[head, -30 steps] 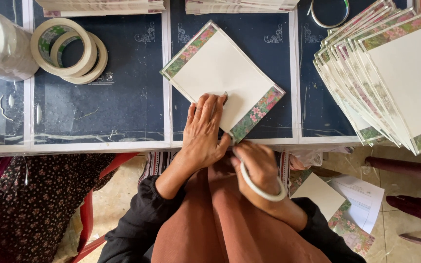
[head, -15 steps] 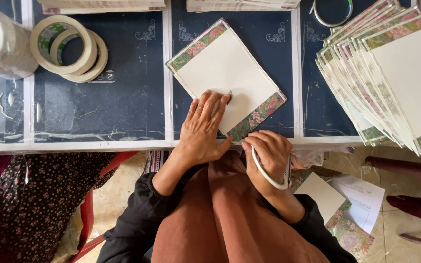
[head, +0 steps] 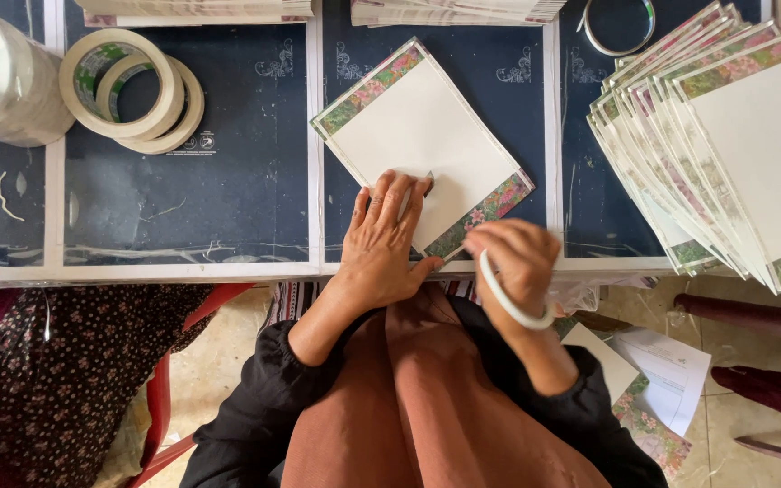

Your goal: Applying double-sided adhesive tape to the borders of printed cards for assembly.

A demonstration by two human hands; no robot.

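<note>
At the near edge of the counter (head: 228, 217), the left hand (head: 389, 237) lies flat, fingers spread, its grip apart, pressing the floral-bordered card (head: 418, 145). The right hand (head: 514, 262) is curled, wrist bent, grip clamped on a white tape roll (head: 510, 303) at the card's near corner.

A white card with floral end bands (head: 418, 145) lies tilted on the dark table (head: 228, 199). The left hand (head: 389, 237) presses flat on its near edge; at 3 o'clock, touching the card's corner, the right hand (head: 515, 262) curls in a closed grip, a white ring of tape (head: 508, 303) around it. A fanned stack of cards (head: 725, 145) sits at 2 o'clock.
</note>
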